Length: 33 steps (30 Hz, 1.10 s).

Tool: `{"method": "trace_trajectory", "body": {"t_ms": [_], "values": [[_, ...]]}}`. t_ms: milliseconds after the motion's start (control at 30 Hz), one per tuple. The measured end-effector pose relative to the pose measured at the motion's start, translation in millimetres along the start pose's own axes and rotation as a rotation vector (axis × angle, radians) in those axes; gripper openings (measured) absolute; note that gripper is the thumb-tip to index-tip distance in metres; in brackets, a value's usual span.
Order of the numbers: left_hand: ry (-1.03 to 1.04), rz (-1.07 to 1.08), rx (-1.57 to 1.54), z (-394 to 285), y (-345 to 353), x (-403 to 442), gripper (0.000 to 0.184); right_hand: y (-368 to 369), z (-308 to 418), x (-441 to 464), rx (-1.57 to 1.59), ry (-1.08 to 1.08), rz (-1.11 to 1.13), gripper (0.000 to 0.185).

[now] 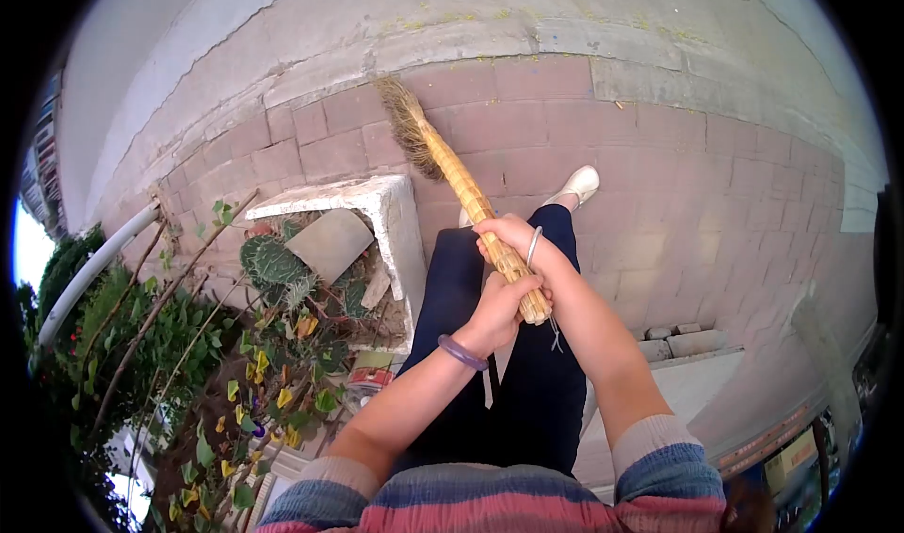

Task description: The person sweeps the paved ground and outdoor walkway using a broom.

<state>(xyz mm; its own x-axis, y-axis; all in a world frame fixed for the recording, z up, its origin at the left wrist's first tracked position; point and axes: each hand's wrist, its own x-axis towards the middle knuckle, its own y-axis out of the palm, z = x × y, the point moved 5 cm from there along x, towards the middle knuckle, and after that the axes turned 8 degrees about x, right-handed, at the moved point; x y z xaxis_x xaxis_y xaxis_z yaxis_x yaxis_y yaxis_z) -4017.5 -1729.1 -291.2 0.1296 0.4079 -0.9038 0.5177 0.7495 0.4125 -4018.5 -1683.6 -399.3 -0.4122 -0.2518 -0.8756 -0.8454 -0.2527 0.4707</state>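
Observation:
A straw broom (459, 177) slants across the middle of the view, its bound yellow handle toward me and its frayed bristles on the brick paving near the curb. My left hand (499, 309), below a purple bangle, is wrapped round the butt end of the handle. Farther up the handle, my right hand (508, 239), with a silver bangle at its wrist, is closed round it too. A thin cord loop hangs from the butt. Both hands are in front of my dark trousers.
A white-walled planter (400, 218) with cactus (276, 258) and a grey slab stands close on the left. Leafy plants and sticks spread beyond it, beside a curved white pipe (94, 260). Loose bricks (697, 342) lie on a ledge at right. A raised curb (452, 48) runs ahead.

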Motion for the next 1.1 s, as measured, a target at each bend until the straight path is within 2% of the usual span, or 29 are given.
{"method": "trace_trajectory", "body": {"t_ms": [67,133,167,200,267,367,467,500,533,567,667,767,867,1000,1033,1100], "values": [[0.048,0.087,0.030,-25,26,9,0.017,-10,43,-12,-0.076,-0.133,-0.042,0.019],[0.068,0.011,0.120,-26,21,-4,0.025,-1,43,-29,-0.082,-0.254,-0.127,0.019],[0.064,-0.140,0.116,-20,10,-12,0.031,7,52,-35,-0.095,-0.345,-0.163,0.018],[0.089,-0.174,0.119,-10,0,-15,0.031,14,49,-40,-0.137,-0.357,-0.180,0.016],[0.120,-0.312,0.146,-4,13,-27,0.034,20,42,-47,-0.035,-0.292,-0.071,0.019],[0.201,-0.390,0.078,-13,44,-11,0.028,11,32,-24,0.010,-0.076,0.104,0.020],[0.070,-0.227,-0.005,1,61,33,0.016,-35,40,-21,-0.016,0.044,0.090,0.021],[0.027,-0.129,0.069,8,81,45,0.009,-69,45,-32,0.084,0.025,-0.008,0.021],[0.018,-0.052,0.108,20,106,55,0.011,-102,53,-46,0.170,-0.002,0.007,0.021],[0.064,-0.003,0.138,23,134,61,0.012,-127,71,-73,0.196,-0.083,-0.070,0.022],[0.030,0.201,0.231,12,187,78,0.026,-181,122,-131,0.294,-0.384,-0.283,0.018],[-0.052,0.182,0.347,-6,192,78,0.032,-176,157,-174,0.300,-0.618,-0.409,0.017],[0.017,0.038,0.324,26,201,49,0.034,-161,139,-189,0.257,-0.538,-0.304,0.017],[-0.019,-0.317,0.038,67,202,3,0.037,-128,62,-154,0.099,-0.073,0.033,0.018],[0.033,-0.268,0.001,70,202,5,0.027,-122,49,-149,0.016,0.026,0.047,0.019],[-0.016,-0.246,-0.139,83,198,24,0.018,-131,36,-138,-0.115,0.147,0.060,0.022]]}}
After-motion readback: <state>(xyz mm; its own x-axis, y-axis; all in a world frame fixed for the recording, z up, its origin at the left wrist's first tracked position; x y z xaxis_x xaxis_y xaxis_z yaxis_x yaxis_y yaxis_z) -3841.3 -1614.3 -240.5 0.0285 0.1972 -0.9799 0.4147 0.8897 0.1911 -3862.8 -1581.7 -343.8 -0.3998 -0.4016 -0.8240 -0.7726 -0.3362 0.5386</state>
